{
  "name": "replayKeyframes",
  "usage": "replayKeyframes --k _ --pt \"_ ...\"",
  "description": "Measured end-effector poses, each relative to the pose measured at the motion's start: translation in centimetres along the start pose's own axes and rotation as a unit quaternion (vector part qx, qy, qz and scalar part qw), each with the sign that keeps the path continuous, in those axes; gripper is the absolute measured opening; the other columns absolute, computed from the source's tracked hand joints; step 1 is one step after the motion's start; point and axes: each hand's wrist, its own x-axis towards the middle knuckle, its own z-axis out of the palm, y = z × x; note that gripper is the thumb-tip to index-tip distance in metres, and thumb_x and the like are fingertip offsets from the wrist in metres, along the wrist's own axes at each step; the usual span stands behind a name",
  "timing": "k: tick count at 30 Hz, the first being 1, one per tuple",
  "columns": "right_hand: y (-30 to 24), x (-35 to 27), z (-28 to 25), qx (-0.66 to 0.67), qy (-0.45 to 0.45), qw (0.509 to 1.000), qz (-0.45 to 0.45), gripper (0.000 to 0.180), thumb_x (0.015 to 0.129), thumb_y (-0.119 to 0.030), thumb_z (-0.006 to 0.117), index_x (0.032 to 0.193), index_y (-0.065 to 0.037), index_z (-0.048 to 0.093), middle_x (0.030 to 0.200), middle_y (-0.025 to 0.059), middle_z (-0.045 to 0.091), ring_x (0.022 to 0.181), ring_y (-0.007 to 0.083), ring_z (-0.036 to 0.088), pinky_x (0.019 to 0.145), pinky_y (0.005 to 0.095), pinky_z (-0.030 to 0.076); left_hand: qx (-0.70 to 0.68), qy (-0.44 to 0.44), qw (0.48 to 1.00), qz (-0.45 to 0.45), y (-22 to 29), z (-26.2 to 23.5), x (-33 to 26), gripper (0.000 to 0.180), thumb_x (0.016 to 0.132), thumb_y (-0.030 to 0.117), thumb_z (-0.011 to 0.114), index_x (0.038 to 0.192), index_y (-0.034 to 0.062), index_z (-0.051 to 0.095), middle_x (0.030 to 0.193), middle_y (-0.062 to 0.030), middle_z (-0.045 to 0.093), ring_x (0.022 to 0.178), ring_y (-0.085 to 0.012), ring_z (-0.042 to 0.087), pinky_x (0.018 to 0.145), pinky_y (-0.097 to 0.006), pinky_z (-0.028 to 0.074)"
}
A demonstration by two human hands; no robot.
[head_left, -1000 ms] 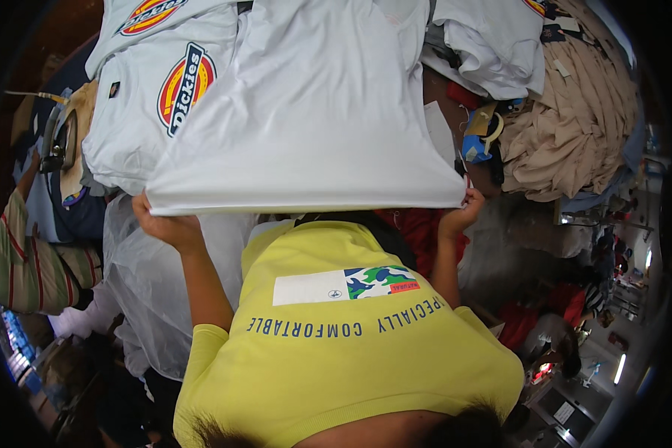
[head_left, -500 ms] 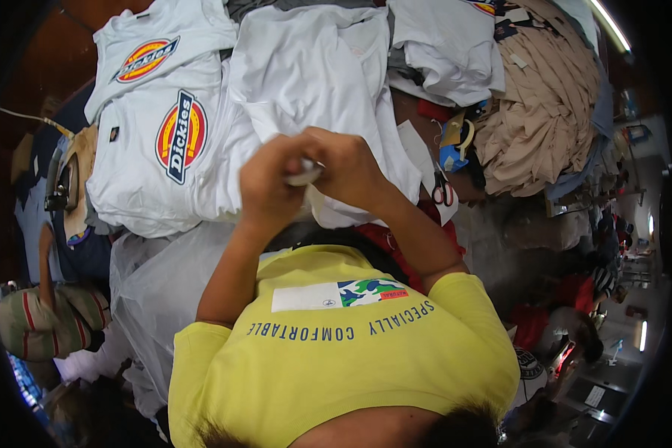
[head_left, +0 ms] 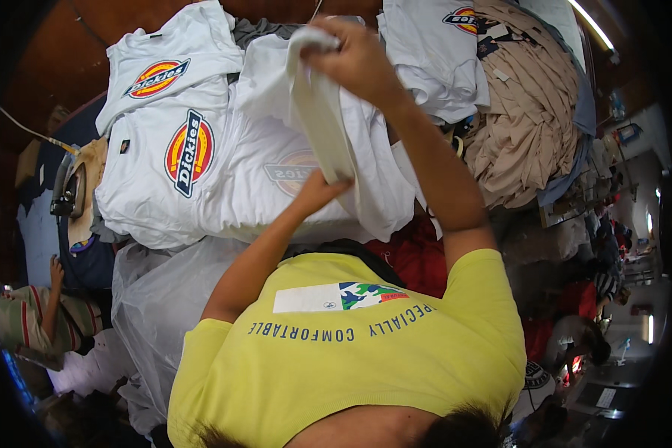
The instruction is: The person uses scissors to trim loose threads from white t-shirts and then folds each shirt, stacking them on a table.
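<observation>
A white T-shirt [head_left: 392,183] lies spread in front of me, its far part lifted and folded over. At the raised far end my right hand [head_left: 355,61] is closed on a bunched edge of the cloth. A pale band of fabric hangs from there toward me. My left hand [head_left: 319,196] is closed at the near end of this band, seemingly pinching it; the fingertips are partly hidden by cloth. Under the raised fabric, a faint round print [head_left: 291,173] shows on the white shirt.
White printed T-shirts [head_left: 145,157] lie at left, with another folded white shirt [head_left: 437,71] at the far right. Beyond it rises a beige cloth pile [head_left: 526,112]. An iron [head_left: 67,190] stands at far left. Clear plastic [head_left: 153,299] hangs at the near edge. A person [head_left: 41,317] is at left.
My hands were together over the shirt and have moved apart. The right went far and up with the cloth; the left came nearer. The shirt's far part is now lifted, baring the faint print.
</observation>
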Motion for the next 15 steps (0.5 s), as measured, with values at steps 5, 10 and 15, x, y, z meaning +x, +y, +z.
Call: replayKeyframes --k 5,10,15 --pt "-0.9 6.6 -9.7 -0.08 0.22 0.957 -0.169 0.012 0.076 0.001 0.055 0.083 -0.006 0.063 0.064 0.0009 0.058 0.062 0.0095 0.055 0.058 0.0222 0.046 -0.111 -0.044 0.982 -0.148 -0.8 1.1 -1.4 0.039 0.078 0.02 0.061 0.111 -0.0011 0.056 0.104 -0.0118 0.061 0.094 -0.0204 0.058 0.083 -0.032 0.045" --pt "1.7 8.8 -24.1 0.013 0.297 0.953 -0.057 0.022 0.073 0.004 0.047 0.086 -0.005 0.062 0.074 0.0038 0.06 0.062 0.0112 0.054 0.058 0.0231 0.045 -0.566 -0.12 0.815 0.017 1.6 -18.4 2.0 0.03 0.088 0.015 0.048 0.115 0.0031 0.051 0.107 -0.0096 0.057 0.094 -0.0214 0.058 0.087 -0.035 0.048" --pt "-0.2 5.3 -28.8 0.021 0.375 0.927 0.004 0.029 0.057 0.01 0.056 0.084 0.003 0.059 0.072 0.0136 0.057 0.053 0.0215 0.052 0.049 0.0307 0.044 -0.142 0.007 0.95 0.279 26.1 -29.0 -4.7 0.023 0.085 0.011 0.056 0.107 0.0056 0.056 0.109 -0.0078 0.057 0.104 -0.0162 0.052 0.095 -0.03 0.036"
